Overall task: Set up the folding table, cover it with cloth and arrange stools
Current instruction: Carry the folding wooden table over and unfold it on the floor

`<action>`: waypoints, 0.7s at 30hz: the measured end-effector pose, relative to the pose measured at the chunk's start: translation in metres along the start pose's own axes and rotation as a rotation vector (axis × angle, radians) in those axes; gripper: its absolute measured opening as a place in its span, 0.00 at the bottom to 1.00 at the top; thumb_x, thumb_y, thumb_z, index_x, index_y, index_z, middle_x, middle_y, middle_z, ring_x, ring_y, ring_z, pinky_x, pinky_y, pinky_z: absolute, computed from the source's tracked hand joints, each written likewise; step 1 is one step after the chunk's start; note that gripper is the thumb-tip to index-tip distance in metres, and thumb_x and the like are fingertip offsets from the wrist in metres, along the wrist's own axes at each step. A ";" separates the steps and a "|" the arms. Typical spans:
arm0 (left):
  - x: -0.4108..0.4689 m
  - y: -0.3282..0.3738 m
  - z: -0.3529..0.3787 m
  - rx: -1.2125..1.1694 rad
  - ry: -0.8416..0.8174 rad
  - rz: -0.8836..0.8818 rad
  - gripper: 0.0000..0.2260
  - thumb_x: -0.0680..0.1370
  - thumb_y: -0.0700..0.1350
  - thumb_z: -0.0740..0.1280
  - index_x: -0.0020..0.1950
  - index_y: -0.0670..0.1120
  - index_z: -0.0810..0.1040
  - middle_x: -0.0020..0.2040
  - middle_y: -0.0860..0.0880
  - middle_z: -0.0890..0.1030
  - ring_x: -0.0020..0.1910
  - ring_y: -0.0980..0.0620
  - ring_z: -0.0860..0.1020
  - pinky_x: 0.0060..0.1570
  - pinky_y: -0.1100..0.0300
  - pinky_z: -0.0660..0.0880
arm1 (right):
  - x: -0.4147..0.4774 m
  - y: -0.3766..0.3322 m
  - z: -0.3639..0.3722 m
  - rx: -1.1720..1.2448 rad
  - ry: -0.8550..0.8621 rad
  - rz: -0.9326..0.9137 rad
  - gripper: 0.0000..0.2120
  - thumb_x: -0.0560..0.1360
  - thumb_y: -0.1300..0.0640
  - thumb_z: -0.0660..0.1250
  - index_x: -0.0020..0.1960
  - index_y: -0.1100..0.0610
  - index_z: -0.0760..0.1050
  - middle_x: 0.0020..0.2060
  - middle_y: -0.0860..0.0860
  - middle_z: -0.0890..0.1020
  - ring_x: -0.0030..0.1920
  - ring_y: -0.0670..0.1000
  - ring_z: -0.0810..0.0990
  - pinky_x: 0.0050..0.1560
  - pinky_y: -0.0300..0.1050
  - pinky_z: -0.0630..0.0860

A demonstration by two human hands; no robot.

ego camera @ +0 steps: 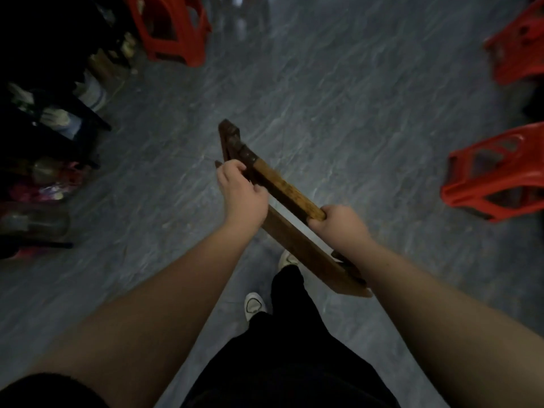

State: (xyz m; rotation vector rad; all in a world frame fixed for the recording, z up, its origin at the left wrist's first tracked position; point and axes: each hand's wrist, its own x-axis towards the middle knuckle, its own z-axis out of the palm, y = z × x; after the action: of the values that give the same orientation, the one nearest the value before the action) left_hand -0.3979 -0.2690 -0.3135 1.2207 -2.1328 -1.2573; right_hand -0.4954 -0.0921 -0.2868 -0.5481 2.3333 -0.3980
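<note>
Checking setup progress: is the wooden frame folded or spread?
Folded: the wooden frame has its bars close together, gripped by left hand and right hand.

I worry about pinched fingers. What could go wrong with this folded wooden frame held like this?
The left hand seems to curl into the gap between the bars of the folded dark brown wooden frame; if the bars close, fingers could be pinched. The frame hangs over the white shoes; if the right hand slips, it might hit a foot.

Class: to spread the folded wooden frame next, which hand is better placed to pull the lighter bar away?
Right, probably: the right hand grips the light brown wooden bar, while the left hand holds the dark wooden frame.
</note>
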 end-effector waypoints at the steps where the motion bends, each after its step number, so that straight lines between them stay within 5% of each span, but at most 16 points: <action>1: -0.009 0.007 0.019 -0.100 -0.032 -0.150 0.18 0.73 0.37 0.66 0.55 0.52 0.63 0.58 0.45 0.71 0.50 0.50 0.75 0.50 0.61 0.76 | -0.009 0.013 0.001 0.037 0.011 0.024 0.11 0.73 0.46 0.67 0.37 0.51 0.78 0.29 0.48 0.80 0.27 0.46 0.79 0.23 0.38 0.70; 4: -0.042 0.028 0.075 -0.533 -0.365 -0.723 0.12 0.81 0.48 0.64 0.62 0.45 0.69 0.55 0.39 0.80 0.46 0.45 0.84 0.44 0.52 0.82 | -0.035 0.055 0.008 0.128 0.059 0.096 0.12 0.74 0.46 0.67 0.37 0.53 0.78 0.29 0.48 0.80 0.31 0.47 0.79 0.28 0.41 0.69; 6: -0.071 0.038 0.108 -0.774 -0.599 -0.871 0.16 0.84 0.53 0.59 0.63 0.42 0.72 0.54 0.39 0.83 0.45 0.45 0.85 0.40 0.51 0.82 | -0.051 0.088 0.014 0.215 0.079 0.155 0.12 0.74 0.47 0.66 0.37 0.54 0.78 0.30 0.49 0.80 0.32 0.49 0.79 0.30 0.42 0.69; 9: -0.113 0.042 0.156 -0.778 -0.667 -0.806 0.16 0.85 0.48 0.59 0.64 0.37 0.73 0.49 0.42 0.85 0.49 0.47 0.85 0.50 0.50 0.81 | -0.070 0.141 0.022 0.358 0.100 0.216 0.12 0.75 0.48 0.68 0.37 0.54 0.78 0.29 0.49 0.79 0.29 0.47 0.77 0.28 0.41 0.69; 12: -0.149 0.044 0.202 -0.698 -0.686 -0.747 0.11 0.85 0.44 0.59 0.55 0.39 0.77 0.48 0.44 0.84 0.48 0.50 0.85 0.47 0.54 0.81 | -0.081 0.194 0.030 0.479 0.103 0.244 0.15 0.75 0.44 0.69 0.34 0.51 0.76 0.26 0.46 0.77 0.28 0.47 0.76 0.29 0.42 0.71; 17: -0.188 0.053 0.270 -0.530 -0.634 -0.696 0.09 0.85 0.43 0.59 0.58 0.39 0.75 0.47 0.43 0.83 0.43 0.50 0.84 0.38 0.57 0.80 | -0.076 0.265 0.043 0.774 0.043 0.322 0.19 0.78 0.41 0.61 0.36 0.51 0.76 0.31 0.51 0.79 0.35 0.55 0.79 0.41 0.52 0.77; 21: -0.201 0.050 0.312 -0.465 -0.594 -0.639 0.09 0.84 0.42 0.60 0.49 0.41 0.77 0.41 0.45 0.83 0.37 0.52 0.84 0.36 0.58 0.80 | -0.053 0.306 0.052 1.041 -0.019 0.399 0.21 0.82 0.46 0.57 0.37 0.56 0.75 0.27 0.52 0.76 0.26 0.50 0.73 0.30 0.43 0.70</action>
State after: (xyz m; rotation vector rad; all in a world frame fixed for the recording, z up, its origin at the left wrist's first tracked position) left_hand -0.5228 0.0688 -0.4160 1.4848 -1.6307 -2.4842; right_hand -0.5076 0.1916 -0.4237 0.4019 1.8021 -1.2615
